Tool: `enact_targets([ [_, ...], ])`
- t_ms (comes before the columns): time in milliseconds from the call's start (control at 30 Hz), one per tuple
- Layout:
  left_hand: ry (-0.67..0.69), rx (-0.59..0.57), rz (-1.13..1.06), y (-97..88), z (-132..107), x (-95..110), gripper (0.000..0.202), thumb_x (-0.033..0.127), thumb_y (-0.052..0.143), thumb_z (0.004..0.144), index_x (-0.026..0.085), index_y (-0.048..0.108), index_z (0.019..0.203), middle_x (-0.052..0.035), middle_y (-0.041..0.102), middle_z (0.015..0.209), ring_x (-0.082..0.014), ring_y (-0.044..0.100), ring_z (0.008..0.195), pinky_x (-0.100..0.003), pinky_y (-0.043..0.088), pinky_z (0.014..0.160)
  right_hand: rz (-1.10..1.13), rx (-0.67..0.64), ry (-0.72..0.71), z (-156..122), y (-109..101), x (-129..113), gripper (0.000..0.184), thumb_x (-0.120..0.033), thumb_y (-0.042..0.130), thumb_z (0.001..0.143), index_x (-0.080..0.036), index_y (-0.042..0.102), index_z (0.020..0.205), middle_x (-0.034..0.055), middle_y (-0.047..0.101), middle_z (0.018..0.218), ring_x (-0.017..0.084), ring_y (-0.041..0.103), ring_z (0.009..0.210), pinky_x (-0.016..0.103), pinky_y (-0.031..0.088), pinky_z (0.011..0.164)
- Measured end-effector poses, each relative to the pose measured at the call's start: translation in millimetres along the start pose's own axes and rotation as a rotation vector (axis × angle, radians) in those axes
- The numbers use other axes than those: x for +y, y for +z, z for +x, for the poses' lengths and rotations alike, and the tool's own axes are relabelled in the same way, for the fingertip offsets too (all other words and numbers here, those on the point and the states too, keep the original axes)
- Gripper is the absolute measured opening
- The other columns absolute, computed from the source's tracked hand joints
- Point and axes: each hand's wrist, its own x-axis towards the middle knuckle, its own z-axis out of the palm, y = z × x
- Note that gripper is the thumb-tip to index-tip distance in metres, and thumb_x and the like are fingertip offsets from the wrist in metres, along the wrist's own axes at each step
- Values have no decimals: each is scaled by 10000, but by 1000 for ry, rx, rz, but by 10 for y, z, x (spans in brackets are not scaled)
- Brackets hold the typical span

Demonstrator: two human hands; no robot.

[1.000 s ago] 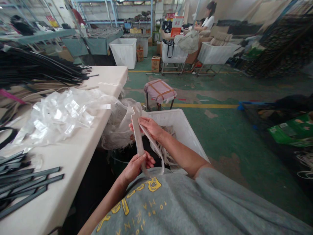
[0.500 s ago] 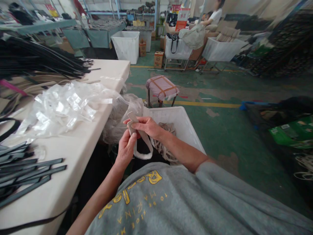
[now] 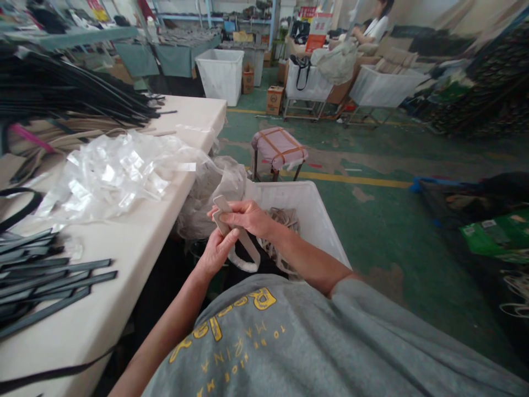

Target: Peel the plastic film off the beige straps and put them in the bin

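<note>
A beige strap [image 3: 249,242] is bent into a loop between my hands, its two flat ends sticking up side by side. My right hand [image 3: 250,216] pinches the strap near those ends, thumb on top. Lower down, my left hand [image 3: 218,249] grips the strap too, its thumb pressed along one end. The loop's lower bend is wrapped in something white and hangs in front of my shirt. Just beyond my right forearm, a white bin [image 3: 318,215] holds a tangle of beige straps [image 3: 285,223].
On the white table [image 3: 152,237] at left lie clear plastic pieces [image 3: 119,171], dark strips [image 3: 53,281] and a black strap bundle [image 3: 82,82]. A plastic bag [image 3: 215,187] hangs at its edge. A cushioned stool [image 3: 280,148] stands ahead; a co-worker [image 3: 374,27] sits at the back.
My left hand has shifted slightly right along the strap, its thumb now nearer my right hand. Both hands still hold the strap. The view has turned slightly left.
</note>
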Motion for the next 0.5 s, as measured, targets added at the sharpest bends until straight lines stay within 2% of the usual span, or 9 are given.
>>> enact_targets([
  [67,0,15,-11,45,11,-25,308,471,775,790,171,733,845,-25,697,812,-204,631,841,-276,509,803,-96,-58,-11,-33,-3,-8,345,-469,795,761,-157,804,907,39,740,905,167,658,886,250,520,779],
  [167,-24,-25,-58,145,-7,-81,396,566,711,820,174,707,764,-36,675,742,-203,618,751,-325,528,780,-93,-88,117,-106,-52,29,424,-532,726,818,-147,792,984,44,731,815,114,620,596,202,479,496],
  [267,-58,-79,-60,218,-53,-96,437,610,685,822,181,683,736,-48,656,717,-190,579,677,-325,521,707,-38,-49,175,-204,-99,118,445,-560,671,859,-147,771,990,75,743,935,53,510,401,183,385,326],
  [367,-96,-167,-50,228,-120,-89,451,619,640,851,178,666,758,-70,659,743,-209,600,690,-333,522,691,-70,-52,185,-327,-110,181,436,-554,642,886,-167,747,1057,101,725,1116,38,519,367,180,382,292],
  [433,-143,-253,-39,206,-151,-112,459,622,602,875,176,668,787,-84,661,765,-224,621,702,-347,531,694,-112,-144,205,-400,-109,199,453,-554,635,893,-191,725,1149,99,725,1133,54,550,378,193,416,311],
  [500,-146,-343,-4,178,-151,-157,469,633,564,893,181,686,868,-88,658,786,-239,637,735,-368,542,719,-191,-194,142,-444,-106,210,416,-538,638,899,-195,747,1108,80,749,1054,82,610,454,239,546,469],
])
